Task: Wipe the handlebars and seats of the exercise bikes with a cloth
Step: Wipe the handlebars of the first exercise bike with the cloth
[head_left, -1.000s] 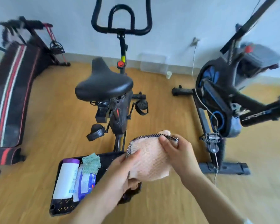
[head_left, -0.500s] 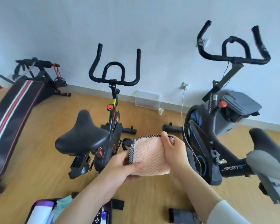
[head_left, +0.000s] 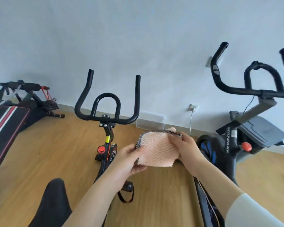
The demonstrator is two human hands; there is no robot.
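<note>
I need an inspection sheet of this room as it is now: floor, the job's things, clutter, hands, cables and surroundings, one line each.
Surface: wooden floor, no spills seen.
Job's things: pink cloth folded, off the bikes; left bike handlebars, its seat and right bike handlebars untouched.
Clutter: clear plastic box by the wall.
Hands: left hand and right hand both grip the cloth.
Cables: white cable hangs from the wall socket to the floor.
Surroundings: striped bench at left; pale wall.

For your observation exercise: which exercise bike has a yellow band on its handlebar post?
The left bike: yellow band below its handlebars. The right bike has a grey post.
</note>
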